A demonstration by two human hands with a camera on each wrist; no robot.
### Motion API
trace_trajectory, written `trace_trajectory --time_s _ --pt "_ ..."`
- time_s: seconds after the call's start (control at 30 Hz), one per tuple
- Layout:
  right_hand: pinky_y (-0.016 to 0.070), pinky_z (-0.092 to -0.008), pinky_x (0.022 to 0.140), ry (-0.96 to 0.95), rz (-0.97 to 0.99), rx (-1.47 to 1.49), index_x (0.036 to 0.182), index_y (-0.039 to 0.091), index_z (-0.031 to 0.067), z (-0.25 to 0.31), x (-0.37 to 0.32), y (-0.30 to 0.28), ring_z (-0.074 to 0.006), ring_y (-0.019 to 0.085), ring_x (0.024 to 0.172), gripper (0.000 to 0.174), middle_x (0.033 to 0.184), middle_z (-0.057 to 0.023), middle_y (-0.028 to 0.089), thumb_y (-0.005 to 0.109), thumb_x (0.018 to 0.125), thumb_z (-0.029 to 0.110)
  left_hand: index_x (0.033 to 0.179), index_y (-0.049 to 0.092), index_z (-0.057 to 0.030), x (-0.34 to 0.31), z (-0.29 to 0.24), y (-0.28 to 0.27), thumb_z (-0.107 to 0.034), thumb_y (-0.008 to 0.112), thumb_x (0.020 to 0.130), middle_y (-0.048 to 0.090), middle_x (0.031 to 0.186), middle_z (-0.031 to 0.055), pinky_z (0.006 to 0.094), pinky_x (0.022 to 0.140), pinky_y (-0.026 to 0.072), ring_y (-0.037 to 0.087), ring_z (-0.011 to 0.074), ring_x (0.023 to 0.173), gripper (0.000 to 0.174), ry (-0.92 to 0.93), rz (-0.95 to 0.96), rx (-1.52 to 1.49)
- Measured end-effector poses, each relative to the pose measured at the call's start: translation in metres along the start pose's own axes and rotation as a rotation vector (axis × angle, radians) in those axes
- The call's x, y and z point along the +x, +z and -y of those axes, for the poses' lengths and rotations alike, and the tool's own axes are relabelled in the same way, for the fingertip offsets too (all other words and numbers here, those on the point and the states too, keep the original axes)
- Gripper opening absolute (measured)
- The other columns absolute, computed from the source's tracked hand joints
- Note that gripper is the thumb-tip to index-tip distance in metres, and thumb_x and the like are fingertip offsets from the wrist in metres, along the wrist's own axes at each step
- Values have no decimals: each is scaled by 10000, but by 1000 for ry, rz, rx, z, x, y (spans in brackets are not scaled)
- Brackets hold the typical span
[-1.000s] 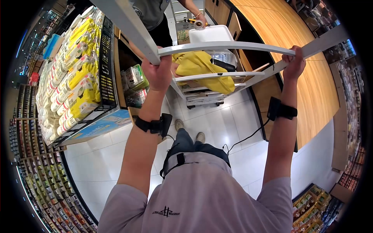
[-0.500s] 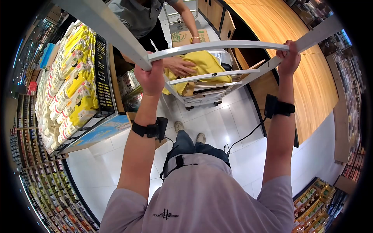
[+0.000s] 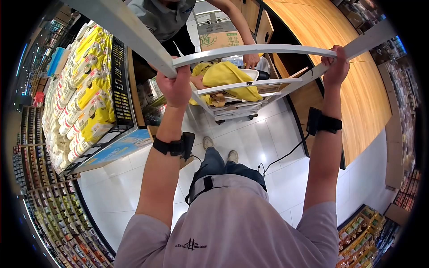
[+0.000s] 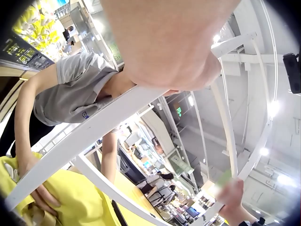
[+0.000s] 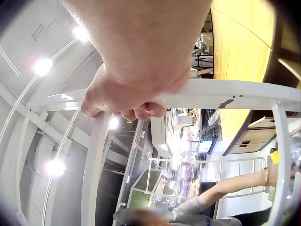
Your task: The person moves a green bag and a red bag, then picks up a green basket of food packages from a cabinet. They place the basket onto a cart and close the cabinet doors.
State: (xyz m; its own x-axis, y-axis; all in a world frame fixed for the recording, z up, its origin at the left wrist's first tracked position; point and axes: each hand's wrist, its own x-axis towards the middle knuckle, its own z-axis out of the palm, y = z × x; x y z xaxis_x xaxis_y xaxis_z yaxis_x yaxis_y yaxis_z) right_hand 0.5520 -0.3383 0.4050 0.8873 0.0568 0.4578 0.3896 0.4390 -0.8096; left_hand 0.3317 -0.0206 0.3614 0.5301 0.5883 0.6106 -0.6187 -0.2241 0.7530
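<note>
While both arms reach up and forward, the white metal frame [image 3: 263, 48] spans the top of the head view, side rails fanning to upper left and upper right, curved rung between. Both hands are on it. Wooden counter [image 3: 364, 111] fills the right; display of yellow-and-white packs [image 3: 85, 96] sits at left. Second person in a grey shirt [image 3: 163, 20], top centre, leans over a low cart [image 3: 237, 115] seen past the frame: one hand on a yellow cloth [image 3: 232, 80], the other at a white tray [image 3: 252, 73]. Printed carton [image 3: 218, 40] just above that, upper centre.

Left hand [image 3: 178, 87] grips the frame where rail meets rung, left of top centre. Its fingers are mostly hidden behind palm and rail; can't tell if spread or together. Right hand [image 3: 336, 68] grips the opposite corner, upper right; fingers curled round it, tips bunched close together below the rail in the right wrist view. Black strap [image 3: 167, 146] on the left wrist, matching one [image 3: 331, 125] on the right. Cart contents look jumbled, probably packaging; poor view through the rungs.
</note>
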Motion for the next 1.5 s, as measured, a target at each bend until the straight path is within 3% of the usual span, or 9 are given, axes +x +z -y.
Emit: trace_trajectory --time_s 0.3,0.4,0.6,1.07,1.23,1.3,1.33,1.4,1.5 --pt "322 -247 476 -1 15 10 787 487 22 0 0 -1 -96 367 496 267 571 1 350 534 887 265 845 510 -20 -1 2 -2 -19 555 875 477 599 21 218 441 308 410 71 482 54 -13 -2 36" --pt "325 -248 478 9 12 11 790 490 19 -1 1 -2 -97 371 500 270 573 0 353 537 886 267 837 548 -22 -1 1 -2 -30 602 850 522 632 -10 196 492 356 470 45 549 57 -34 -33 3" --pt "328 -251 477 3 -6 5 798 498 12 -3 1 -4 -100 377 500 273 575 -3 364 543 882 268 819 499 -20 -1 -9 8 -31 543 883 475 598 26 221 439 310 397 75 470 78 -73 -35 -7" --pt "336 -261 504 32 -67 -34 775 508 -3 -4 3 -3 -125 382 520 270 597 -25 363 551 849 253 766 535 -11 2 6 1 -17 552 869 489 554 21 224 415 300 413 69 441 105 8 -38 35" --pt "333 -266 515 41 -57 -54 750 490 9 -3 5 -4 -131 377 519 276 594 -28 358 542 847 263 825 525 -9 2 3 4 -12 555 866 492 553 24 223 415 303 419 76 438 50 70 9 41" --pt "333 -266 514 37 -86 -65 753 493 11 -2 4 0 -130 376 519 273 588 -26 352 544 844 263 833 566 -31 1 1 5 -62 632 826 552 676 -27 180 537 375 490 29 606 73 -45 -16 -61" --pt "333 -266 514 35 -86 -67 753 493 11 -2 3 1 -130 376 519 273 588 -26 352 544 844 263 833 566 -31 1 2 4 -62 632 826 552 676 -27 180 537 375 490 29 606 73 -45 -15 -64" --pt "332 -263 508 47 -89 -56 753 493 12 0 3 2 -129 375 512 274 581 -24 346 546 841 267 854 523 -12 3 6 4 -14 567 863 495 554 22 220 415 302 423 77 439 45 47 3 16" --pt "332 -262 501 45 -75 -54 754 494 11 -2 4 -1 -128 372 504 278 577 -21 343 548 839 270 850 524 -14 4 8 -1 -17 567 863 494 555 19 221 415 303 423 74 443 45 78 8 100"
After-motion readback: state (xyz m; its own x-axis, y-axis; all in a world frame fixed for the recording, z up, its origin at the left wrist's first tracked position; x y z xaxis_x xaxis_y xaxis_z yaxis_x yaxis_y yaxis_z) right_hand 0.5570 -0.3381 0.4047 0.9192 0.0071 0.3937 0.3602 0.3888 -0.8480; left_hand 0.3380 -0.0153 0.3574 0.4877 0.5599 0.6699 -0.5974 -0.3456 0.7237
